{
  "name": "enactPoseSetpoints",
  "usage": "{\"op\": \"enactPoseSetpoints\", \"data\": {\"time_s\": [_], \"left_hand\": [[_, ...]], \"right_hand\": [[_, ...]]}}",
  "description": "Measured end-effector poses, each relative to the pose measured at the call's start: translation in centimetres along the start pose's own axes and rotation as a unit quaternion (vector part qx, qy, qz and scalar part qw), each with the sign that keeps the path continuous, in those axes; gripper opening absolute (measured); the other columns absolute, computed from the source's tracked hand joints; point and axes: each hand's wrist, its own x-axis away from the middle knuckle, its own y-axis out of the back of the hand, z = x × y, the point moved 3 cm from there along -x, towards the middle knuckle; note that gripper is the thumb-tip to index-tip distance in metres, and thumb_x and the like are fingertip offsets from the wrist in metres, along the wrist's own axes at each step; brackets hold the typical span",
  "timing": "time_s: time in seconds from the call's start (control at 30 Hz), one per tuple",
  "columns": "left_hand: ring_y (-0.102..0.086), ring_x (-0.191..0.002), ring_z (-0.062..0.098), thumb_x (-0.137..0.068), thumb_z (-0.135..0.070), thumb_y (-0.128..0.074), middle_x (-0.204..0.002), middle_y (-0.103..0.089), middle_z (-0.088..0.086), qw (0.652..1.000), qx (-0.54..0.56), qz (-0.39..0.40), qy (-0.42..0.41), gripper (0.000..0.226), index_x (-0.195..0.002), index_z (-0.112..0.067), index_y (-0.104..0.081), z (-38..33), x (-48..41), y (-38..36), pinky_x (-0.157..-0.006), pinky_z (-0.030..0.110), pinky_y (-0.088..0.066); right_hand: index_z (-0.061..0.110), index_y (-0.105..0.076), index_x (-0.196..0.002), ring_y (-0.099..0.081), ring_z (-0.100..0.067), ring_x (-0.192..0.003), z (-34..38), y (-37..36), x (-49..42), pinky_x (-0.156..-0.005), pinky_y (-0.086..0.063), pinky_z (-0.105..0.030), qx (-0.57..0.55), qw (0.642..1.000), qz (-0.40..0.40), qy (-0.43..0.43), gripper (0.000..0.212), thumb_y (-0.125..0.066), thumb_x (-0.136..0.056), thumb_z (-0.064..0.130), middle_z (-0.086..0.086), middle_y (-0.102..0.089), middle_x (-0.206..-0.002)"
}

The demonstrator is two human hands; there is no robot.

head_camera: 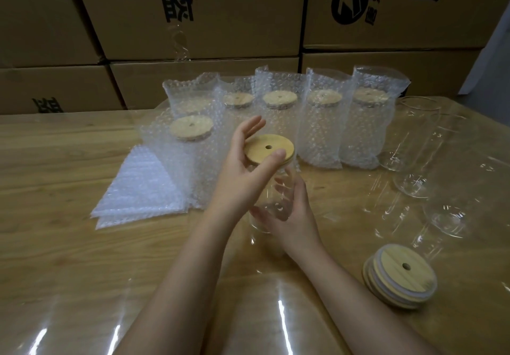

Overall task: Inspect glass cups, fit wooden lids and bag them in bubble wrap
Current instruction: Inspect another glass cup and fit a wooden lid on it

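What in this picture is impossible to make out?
Head view:
- Whether the wooden lid is seated on the glass cup: the left hand hides the near rim.
- How many lids the lid stack holds: its edges blur together.
- The cardboard boxes' print: cut off by the top edge.
- Flaws in the glass cup: the right hand wraps it.

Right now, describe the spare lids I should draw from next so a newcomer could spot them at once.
Look along the wooden table to its near right side, just nearer than the bare glass cups. There a stack of wooden lids lies flat, a hole in the top one. Unlike the other lids, these sit on no cup and none is inside bubble wrap.
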Motion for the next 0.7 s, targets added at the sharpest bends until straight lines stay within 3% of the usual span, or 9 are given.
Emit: {"op": "enactPoseSetpoints", "data": {"time_s": [0.07, 0.2, 0.37, 0.43, 0.53, 0.6, 0.7], "left_hand": [[-0.047, -0.117, -0.008, -0.071, -0.055, -0.071, -0.131, -0.05, -0.019, 0.997, -0.074, -0.025, -0.023, 0.07, -0.132, -0.04, -0.038, -0.3, 0.1, -0.5, -0.094, 0.014, -0.045], [-0.047, -0.113, -0.007, -0.078, -0.038, -0.076, -0.119, -0.051, -0.018, 0.991, -0.109, -0.064, -0.05, 0.074, -0.137, -0.03, -0.032, 0.2, 0.2, -0.9, -0.09, 0.005, -0.038], [-0.051, -0.114, -0.005, -0.073, -0.043, -0.074, -0.122, -0.054, -0.019, 0.996, -0.057, -0.063, -0.037, 0.063, -0.128, -0.034, -0.045, 0.5, 0.2, -0.8, -0.095, 0.016, -0.044], [-0.056, -0.111, -0.002, -0.07, -0.045, -0.075, -0.12, -0.056, -0.02, 0.998, -0.026, -0.057, -0.016, 0.056, -0.12, -0.041, -0.051, 0.8, 0.3, -0.8, -0.092, 0.021, -0.048], [-0.062, -0.102, -0.003, -0.066, -0.045, -0.076, -0.115, -0.059, -0.018, 0.998, 0.048, -0.044, 0.017, 0.059, -0.117, -0.047, -0.048, 1.9, 0.5, -0.7, -0.079, 0.013, -0.049], [-0.062, -0.1, -0.007, -0.065, -0.048, -0.072, -0.117, -0.061, -0.011, 0.996, 0.072, -0.052, 0.024, 0.064, -0.122, -0.036, -0.047, 2.8, 0.6, -0.9, -0.078, 0.011, -0.048], [-0.062, -0.101, -0.003, -0.072, -0.062, -0.052, -0.11, -0.067, -0.007, 0.984, 0.144, -0.082, 0.065, 0.067, -0.123, -0.019, -0.056, 3.9, 0.3, -1.0, -0.084, 0.016, -0.048]], "right_hand": [[0.045, -0.025, -0.141, -0.044, 0.001, -0.127, -0.1, 0.0, -0.1, -0.102, -0.046, -0.042, -0.003, 1.0, 0.0, -0.003, 0.1, -0.075, -0.054, 0.058, 0.023, -0.043, -0.136], [0.046, -0.024, -0.14, -0.045, 0.001, -0.127, -0.2, -0.1, -0.2, -0.1, -0.048, -0.044, -0.003, 1.0, 0.005, 0.001, 0.1, -0.075, -0.054, 0.051, 0.03, -0.041, -0.135], [0.068, -0.02, -0.125, -0.044, 0.001, -0.127, 0.0, -0.2, -0.3, -0.1, -0.048, -0.044, -0.004, 1.0, 0.008, 0.003, 0.091, -0.073, -0.054, 0.051, 0.027, -0.042, -0.136], [0.065, -0.02, -0.124, -0.047, -0.003, -0.126, 0.2, -0.1, -0.3, -0.102, -0.046, -0.044, -0.007, 1.0, 0.008, -0.001, 0.091, -0.073, -0.052, 0.052, 0.019, -0.044, -0.137], [0.047, -0.025, -0.136, -0.049, -0.009, -0.126, 0.2, 0.0, -0.2, -0.103, -0.045, -0.044, -0.007, 1.0, 0.01, -0.004, 0.098, -0.077, -0.053, 0.047, 0.013, -0.046, -0.136], [0.034, -0.026, -0.143, -0.048, -0.01, -0.127, 0.1, 0.1, -0.2, -0.104, -0.043, -0.045, -0.002, 1.0, 0.014, 0.001, 0.1, -0.082, -0.06, 0.032, 0.012, -0.047, -0.137], [0.028, -0.025, -0.145, -0.046, -0.008, -0.128, -0.1, 0.1, -0.2, -0.106, -0.043, -0.039, 0.004, 1.0, 0.009, 0.015, 0.096, -0.084, -0.07, 0.017, 0.008, -0.046, -0.136]]}}
